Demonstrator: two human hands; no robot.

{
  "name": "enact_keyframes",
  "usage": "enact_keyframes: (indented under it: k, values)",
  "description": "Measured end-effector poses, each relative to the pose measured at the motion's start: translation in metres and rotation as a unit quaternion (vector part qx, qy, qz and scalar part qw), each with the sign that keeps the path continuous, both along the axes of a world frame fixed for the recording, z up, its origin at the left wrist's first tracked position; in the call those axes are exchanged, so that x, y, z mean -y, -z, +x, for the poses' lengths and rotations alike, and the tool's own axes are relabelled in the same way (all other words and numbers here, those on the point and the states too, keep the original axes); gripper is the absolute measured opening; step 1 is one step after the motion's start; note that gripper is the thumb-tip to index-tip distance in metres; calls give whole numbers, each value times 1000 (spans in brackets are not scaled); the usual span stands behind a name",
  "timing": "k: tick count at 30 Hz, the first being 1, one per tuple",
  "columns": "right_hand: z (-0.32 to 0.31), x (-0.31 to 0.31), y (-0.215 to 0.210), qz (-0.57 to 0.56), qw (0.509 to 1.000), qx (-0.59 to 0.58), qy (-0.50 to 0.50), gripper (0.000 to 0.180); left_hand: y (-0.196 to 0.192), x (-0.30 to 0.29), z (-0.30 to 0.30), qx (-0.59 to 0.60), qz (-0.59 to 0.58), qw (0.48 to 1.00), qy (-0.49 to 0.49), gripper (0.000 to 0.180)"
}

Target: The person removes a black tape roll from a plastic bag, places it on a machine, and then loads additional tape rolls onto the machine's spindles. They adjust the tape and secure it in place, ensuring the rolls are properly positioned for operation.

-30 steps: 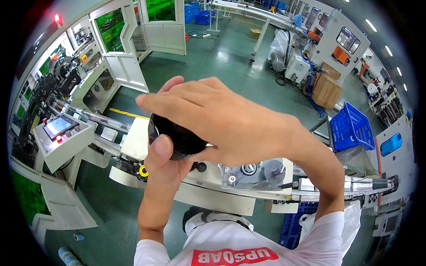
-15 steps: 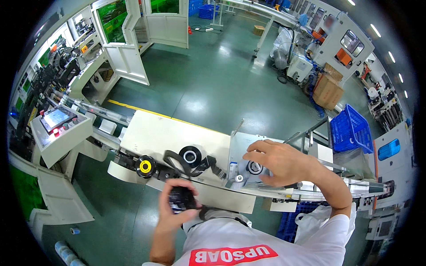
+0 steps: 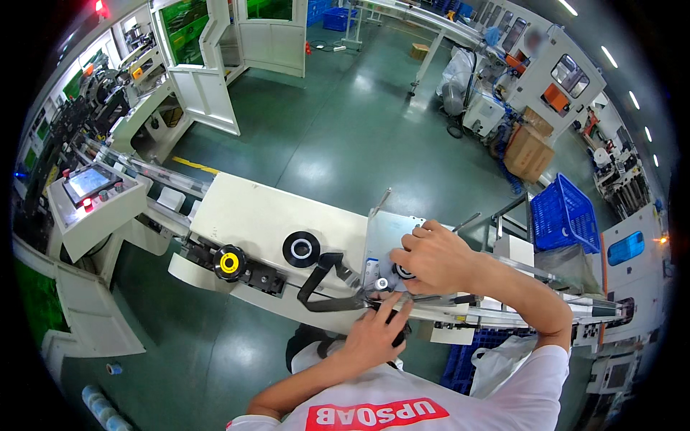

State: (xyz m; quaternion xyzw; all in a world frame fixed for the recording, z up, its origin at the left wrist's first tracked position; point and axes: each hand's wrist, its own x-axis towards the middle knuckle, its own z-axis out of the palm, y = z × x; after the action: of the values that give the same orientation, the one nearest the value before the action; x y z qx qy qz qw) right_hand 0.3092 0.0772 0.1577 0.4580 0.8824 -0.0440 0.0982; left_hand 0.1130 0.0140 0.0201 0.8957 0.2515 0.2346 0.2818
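My left hand (image 3: 370, 334) is closed, palm down, at the front edge of the machine. A dark, glossy black bundle shows between and beyond its fingers, partly hidden. From there a black strip (image 3: 330, 305) loops left and up to a clamp-like metal part on the machine. My right hand (image 3: 438, 262) bends over a grey metal plate (image 3: 392, 223), its fingers curled round a small round hub (image 3: 404, 272) with a dark and light ring, mostly covered by the hand. Between the hands stands a small white roller (image 3: 381, 284).
A black disc with a silver ring (image 3: 301, 249) and a black knob with a yellow centre (image 3: 230, 263) sit on the cream machine top (image 3: 251, 208). A control panel (image 3: 90, 183) stands left. A blue basket (image 3: 568, 212) is at right, with guide rails running towards it.
My left hand has moved right with the black bundle, close to my right hand, and the strip's loop has swung lower. My right hand has come down onto the hub, fingers now curled.
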Motion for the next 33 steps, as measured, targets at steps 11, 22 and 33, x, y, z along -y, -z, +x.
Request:
enact_keyframes:
  k: [11, 22, 33]
  values:
    - [-3, -3, 0, -27, 999, 11, 35, 35, 21, 2, 11, 2, 97, 994, -56, 85]
    - [1, -11, -21, 4, 975, -206, 77, 33, 25, 2, 10, -24, 91, 994, -54, 83]
    - [-5, 39, -67, 91, 930, -352, 56, 39, 37, 6, 1, 4, 85, 996, -18, 80]
